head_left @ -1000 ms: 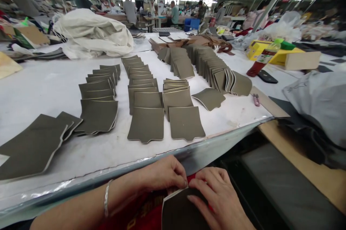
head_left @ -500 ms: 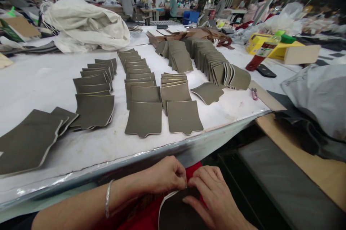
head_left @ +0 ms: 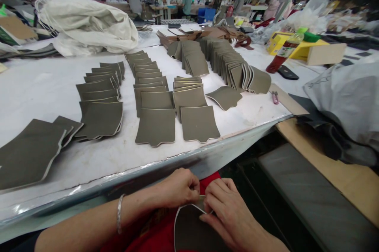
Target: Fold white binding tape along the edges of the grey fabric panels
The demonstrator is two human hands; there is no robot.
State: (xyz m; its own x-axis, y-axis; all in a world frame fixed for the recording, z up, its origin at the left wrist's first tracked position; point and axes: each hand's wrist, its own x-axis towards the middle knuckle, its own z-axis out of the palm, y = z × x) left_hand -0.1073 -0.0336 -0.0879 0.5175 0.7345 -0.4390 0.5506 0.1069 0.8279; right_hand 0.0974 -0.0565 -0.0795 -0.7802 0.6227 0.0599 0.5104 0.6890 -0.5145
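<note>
- While both hands work low in the picture, below the table edge, the dark piece lies on the person's lap, over red cloth.
- The left hand is curled almost closed; its fingertips pinch the top edge of the piece, near the pale rim.
- The right hand is half closed, with the thumb and first fingers bent onto the same top edge, just beside the left fingertips; the two hands nearly touch there.
- The piece runs from this top edge down toward the body, so its long axis seems to point toward the person. The hands are at its far end, the left from the left side, the right from the right and partly on top.
- Both hands are equally near; neither is clearly closer to the held corner.
- The lower part of the piece is cut off by the bottom of the picture, so I cannot tell its full shape or length.
- What exactly the fingertips grip (the rim, a layer, or a thin strip) is hidden under the fingers and too small to see.
- A bracelet sits on the left wrist.
- On the table, well apart from the hands, olive pieces lie in overlapping rows, with a white sack behind them and a bottle at the right.
</note>
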